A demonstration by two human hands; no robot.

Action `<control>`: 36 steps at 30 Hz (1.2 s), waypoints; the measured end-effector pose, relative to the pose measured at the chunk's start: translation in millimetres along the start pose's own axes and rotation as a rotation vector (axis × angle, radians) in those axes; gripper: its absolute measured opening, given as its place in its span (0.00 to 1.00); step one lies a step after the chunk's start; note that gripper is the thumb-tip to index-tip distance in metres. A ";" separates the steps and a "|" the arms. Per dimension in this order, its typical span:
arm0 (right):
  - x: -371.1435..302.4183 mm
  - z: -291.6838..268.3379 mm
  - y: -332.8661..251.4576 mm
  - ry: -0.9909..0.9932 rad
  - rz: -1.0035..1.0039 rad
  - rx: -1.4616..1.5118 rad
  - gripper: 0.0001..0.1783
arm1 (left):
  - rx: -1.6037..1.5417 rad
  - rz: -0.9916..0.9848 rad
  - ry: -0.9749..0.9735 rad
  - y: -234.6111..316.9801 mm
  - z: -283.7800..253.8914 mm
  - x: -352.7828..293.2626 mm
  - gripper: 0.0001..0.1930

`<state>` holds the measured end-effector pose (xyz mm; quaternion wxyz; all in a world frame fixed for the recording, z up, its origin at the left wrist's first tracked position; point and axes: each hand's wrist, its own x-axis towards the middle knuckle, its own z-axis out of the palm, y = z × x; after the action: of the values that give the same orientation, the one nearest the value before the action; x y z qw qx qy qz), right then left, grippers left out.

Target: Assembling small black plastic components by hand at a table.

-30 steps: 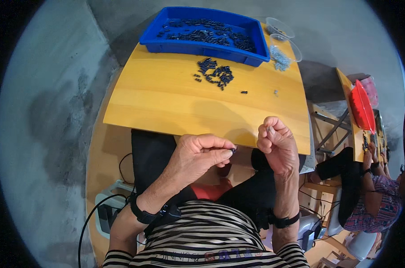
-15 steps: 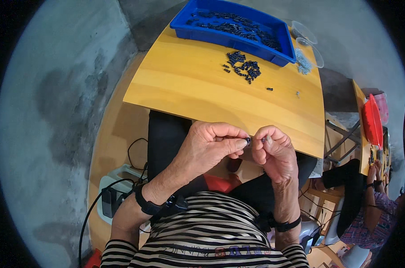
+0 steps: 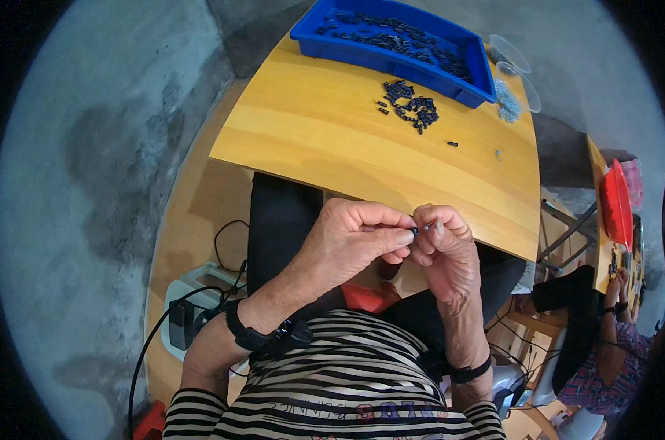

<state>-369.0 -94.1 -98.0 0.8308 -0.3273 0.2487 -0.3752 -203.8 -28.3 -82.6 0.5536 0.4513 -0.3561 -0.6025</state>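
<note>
Just past the near edge of the table, over my lap, my two hands meet fingertip to fingertip. Thumb and forefinger of my left hand [image 3: 351, 236] pinch a small black plastic piece [image 3: 414, 230], mostly covered by the fingers. My right hand [image 3: 448, 249] is closed in a pinch right beside it; what its fingertips hold is too small and too hidden to name. A loose pile of similar black pieces [image 3: 417, 108] lies on the yellow wooden table [image 3: 310, 132]. One single black piece [image 3: 453, 144] and a tiny pale piece [image 3: 498, 154] lie to its right.
A blue tray [image 3: 391, 67] with many black pieces stands at the table's far side. Next to it are clear round tubs, one with small pale pieces [image 3: 507, 110]. Cables and a white box [image 3: 177, 293] are at lower left. Another person [image 3: 604, 367] works at a table on the right.
My right hand has come slightly left, closer to the black piece in my left hand. The whole view has shifted a little, so the table appears farther right.
</note>
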 end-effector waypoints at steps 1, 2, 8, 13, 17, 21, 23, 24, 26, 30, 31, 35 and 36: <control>-0.4 -0.5 0.7 -0.002 0.002 0.001 0.09 | 0.001 0.000 0.003 0.0 0.2 -1.0 0.10; -0.7 -1.6 1.3 -0.023 -0.004 -0.001 0.09 | 0.010 0.003 0.000 0.0 0.2 -1.9 0.10; -1.0 1.2 2.6 -0.033 -0.053 -0.106 0.07 | 0.047 -0.015 -0.014 -0.4 -2.4 -2.4 0.09; -0.2 4.1 2.1 -0.006 -0.114 -0.205 0.05 | 0.044 -0.029 -0.008 -0.8 -2.9 -2.0 0.10; -1.8 4.5 1.2 0.002 -0.194 -0.344 0.04 | 0.037 -0.039 -0.002 -2.8 -3.0 -2.2 0.10; -4.6 8.8 -2.6 0.065 -0.304 -0.661 0.03 | 0.001 -0.060 0.001 -4.5 -2.4 -3.0 0.10; -4.4 10.4 -3.1 0.067 -0.372 -0.751 0.03 | -0.001 -0.057 -0.003 -4.9 -3.0 -3.1 0.10; -4.1 11.0 -3.5 0.067 -0.439 -0.840 0.03 | -0.003 -0.054 -0.006 -5.2 -3.2 -3.3 0.10; -4.3 11.9 -5.0 0.061 -0.453 -0.884 0.03 | 0.013 -0.055 0.003 -5.5 -2.6 -3.7 0.10; -3.1 12.2 -10.0 0.009 -0.493 -1.035 0.05 | 0.033 -0.049 0.010 -6.9 -4.1 -3.8 0.09; -2.7 11.8 -9.1 0.010 -0.494 -1.035 0.05 | 0.034 -0.049 0.009 -7.4 -5.0 -3.6 0.09; -2.8 12.9 -6.3 -0.043 -0.596 -1.111 0.06 | 0.032 -0.063 0.007 -9.1 -7.5 -3.2 0.09; -3.1 14.1 -6.9 -0.055 -0.648 -1.185 0.07 | 0.028 -0.062 0.006 -9.2 -8.0 -3.2 0.09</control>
<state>-364.7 -90.2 -83.1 0.3624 -0.7952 0.2803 -0.3973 -199.5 -23.4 -93.3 0.5294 0.4716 -0.3489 -0.6129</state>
